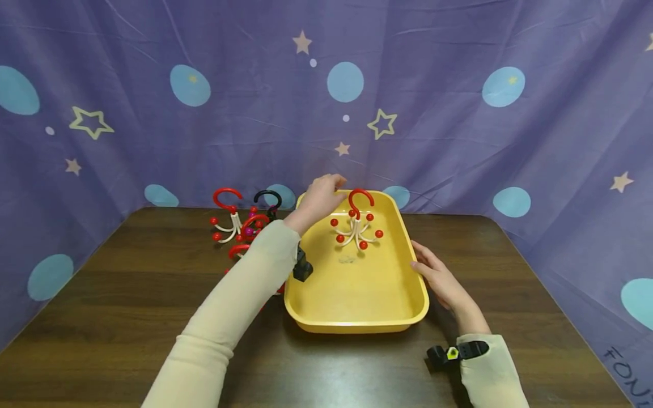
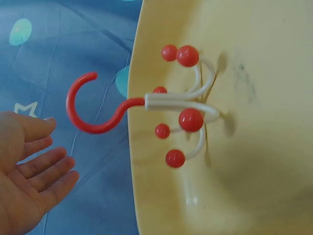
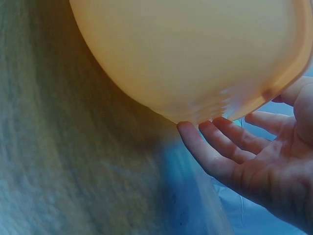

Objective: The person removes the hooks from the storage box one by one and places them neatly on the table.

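A multi-prong hanging hook stands upright in a yellow plastic tray, near its far end. Its curved top is red, and its white arms end in red balls. My left hand hovers over the tray's far rim, just left of the hook. In the left wrist view, the fingers of that left hand are spread and apart from the hook. At the tray's right side, my right hand touches the rim with its thumb. The right wrist view shows its fairly straight fingers against the outer wall.
More hooks of the same kind, one with a red top and another with a black top, cluster left of the tray, partly hidden by my left sleeve. Beneath everything is a brown wooden table. A purple curtain hangs behind it.
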The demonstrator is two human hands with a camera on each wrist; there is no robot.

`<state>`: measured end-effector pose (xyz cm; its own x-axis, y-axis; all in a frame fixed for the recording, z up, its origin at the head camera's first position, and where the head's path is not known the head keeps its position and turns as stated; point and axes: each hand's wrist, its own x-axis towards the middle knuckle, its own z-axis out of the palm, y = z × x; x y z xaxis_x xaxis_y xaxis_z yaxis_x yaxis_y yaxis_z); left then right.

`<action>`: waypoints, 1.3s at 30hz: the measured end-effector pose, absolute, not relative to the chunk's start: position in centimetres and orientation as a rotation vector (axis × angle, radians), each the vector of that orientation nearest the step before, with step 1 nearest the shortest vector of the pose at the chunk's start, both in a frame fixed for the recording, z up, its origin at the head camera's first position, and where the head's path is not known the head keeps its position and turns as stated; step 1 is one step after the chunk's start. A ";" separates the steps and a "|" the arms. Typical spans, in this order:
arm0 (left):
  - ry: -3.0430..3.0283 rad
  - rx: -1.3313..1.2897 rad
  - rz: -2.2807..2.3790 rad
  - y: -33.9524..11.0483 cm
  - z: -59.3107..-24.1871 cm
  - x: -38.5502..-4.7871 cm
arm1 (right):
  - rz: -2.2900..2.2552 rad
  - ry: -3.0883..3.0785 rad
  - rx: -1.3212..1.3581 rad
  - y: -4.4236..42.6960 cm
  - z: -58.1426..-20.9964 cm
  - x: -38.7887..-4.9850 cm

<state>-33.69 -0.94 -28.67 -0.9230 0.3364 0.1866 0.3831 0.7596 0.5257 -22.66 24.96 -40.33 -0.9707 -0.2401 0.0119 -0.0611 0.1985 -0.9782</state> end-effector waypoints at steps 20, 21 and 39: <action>-2.866 -0.585 -0.946 1.6 -30.9 -34.4 | -1.892 2.310 -0.303 25.1 -40.3 -22.7; -2.869 -0.586 -0.939 1.6 -31.0 -34.4 | -1.891 2.310 -0.301 25.1 -40.3 -22.7; -2.765 -0.585 -0.932 1.8 -31.4 -34.5 | -1.913 2.288 -0.303 25.0 -40.6 -22.8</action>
<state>-34.50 1.76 -31.44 -0.9095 0.3114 0.2754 0.4145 0.7284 0.5456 -22.84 24.96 -40.59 -0.9694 -0.2446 0.0191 -0.0621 0.1693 -0.9836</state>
